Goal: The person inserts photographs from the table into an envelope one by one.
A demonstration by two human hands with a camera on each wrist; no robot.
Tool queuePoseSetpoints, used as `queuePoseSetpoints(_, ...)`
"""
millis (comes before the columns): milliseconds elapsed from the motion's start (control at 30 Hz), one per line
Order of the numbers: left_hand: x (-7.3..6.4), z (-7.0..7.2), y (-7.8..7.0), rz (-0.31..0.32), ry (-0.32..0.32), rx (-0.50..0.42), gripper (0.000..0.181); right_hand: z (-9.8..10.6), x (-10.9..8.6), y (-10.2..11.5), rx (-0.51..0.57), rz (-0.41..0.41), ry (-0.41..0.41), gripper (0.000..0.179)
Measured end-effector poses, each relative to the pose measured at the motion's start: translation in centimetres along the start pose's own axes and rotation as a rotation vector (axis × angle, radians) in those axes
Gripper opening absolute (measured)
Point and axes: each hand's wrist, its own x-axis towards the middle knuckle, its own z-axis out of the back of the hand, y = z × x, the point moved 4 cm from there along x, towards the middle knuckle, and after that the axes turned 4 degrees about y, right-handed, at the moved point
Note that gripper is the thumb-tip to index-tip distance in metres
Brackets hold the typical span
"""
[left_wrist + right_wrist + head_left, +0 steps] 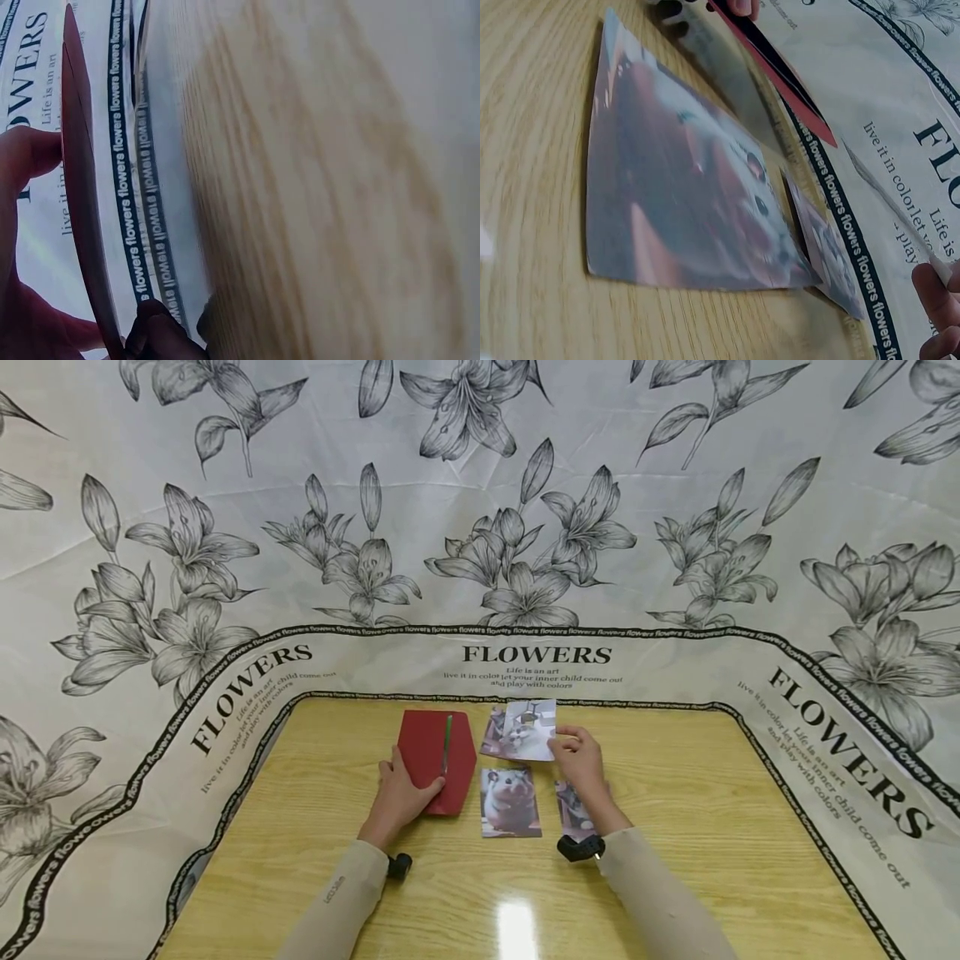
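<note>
My left hand (401, 797) grips a red envelope (422, 747) by its lower left part, thumb on the front. A narrow green strip shows along the envelope's slit. The left wrist view has the envelope (84, 180) edge-on between thumb and fingers. My right hand (579, 760) pinches the right edge of a photo card (529, 731) with a pale animal on it. That card (892, 196) appears edge-on in the right wrist view, apart from the envelope (810, 124). It partly covers another photo card (492, 731) in the head view.
A hamster photo card (510, 802) lies between the hands on the wooden table (675, 827). Another photo card (572, 810) lies partly hidden under my right wrist. Flower-printed cloth (540, 664) stands around the table's back and sides.
</note>
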Motion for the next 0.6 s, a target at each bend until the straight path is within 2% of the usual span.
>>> queuePoseSetpoints(600, 0.4, -0.3, 0.0, 0.008, -0.02, 0.018, 0.119, -4.6, -0.9, 1.7, 0.062, 0.046, 0.073, 0.035)
